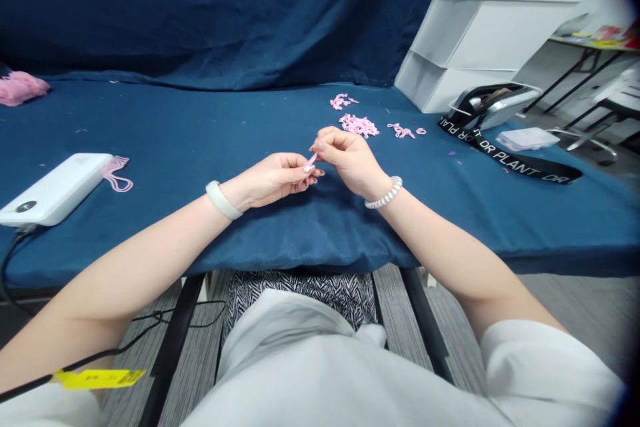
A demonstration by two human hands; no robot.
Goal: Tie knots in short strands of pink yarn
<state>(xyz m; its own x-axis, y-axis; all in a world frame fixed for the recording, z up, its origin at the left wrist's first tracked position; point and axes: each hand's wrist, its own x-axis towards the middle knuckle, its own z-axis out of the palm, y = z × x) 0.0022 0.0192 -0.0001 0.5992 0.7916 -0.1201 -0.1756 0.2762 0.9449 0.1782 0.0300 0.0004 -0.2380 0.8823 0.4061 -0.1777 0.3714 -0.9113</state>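
A small pink piece (313, 159) sits between my left hand (273, 180) and my right hand (347, 160), pinched at the fingertips, and I cannot tell which hand grips it more firmly. Just beyond my right hand lie several loose clusters of small pink pieces (359, 125) on the blue cloth (200, 127). A loop of pink cord (118, 174) rests far to the left of my left hand, against a white power bank (55, 188).
A pink bundle (20, 88) lies at the far left edge. On the right are a black "DR PLANT" strap (510, 157), a small white plastic box (527, 139) and a black-and-silver case (493, 107). White shelving (465, 27) stands behind, and a black cable (10, 267) hangs from the power bank.
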